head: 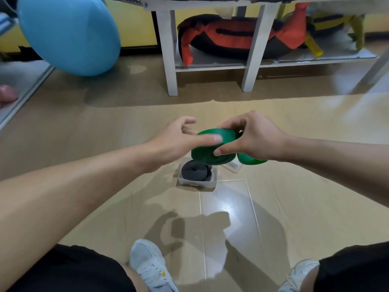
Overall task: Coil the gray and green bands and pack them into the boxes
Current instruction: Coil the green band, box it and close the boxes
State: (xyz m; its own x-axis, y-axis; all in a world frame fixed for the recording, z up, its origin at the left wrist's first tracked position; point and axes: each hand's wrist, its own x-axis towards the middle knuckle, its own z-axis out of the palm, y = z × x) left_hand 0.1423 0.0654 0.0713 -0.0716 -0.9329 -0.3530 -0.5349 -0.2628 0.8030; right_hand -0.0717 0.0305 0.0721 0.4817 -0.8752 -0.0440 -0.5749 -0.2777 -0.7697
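The green band [212,150] at mid-frame looks like smooth, slightly glossy rubber. Below it, the gray band [195,170] is matt, in a clear plastic box [196,183]. The floor [231,207] tiles are glossy.

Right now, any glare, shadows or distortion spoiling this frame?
Head view: glare on the floor tiles, arm shadows below it; wide-angle bending at the edges; soft blur top right; green band and gray band stay readable.

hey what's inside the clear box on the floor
A coiled gray band fills the clear box. The green band, held above, covers the box's far edge and most of a second box.
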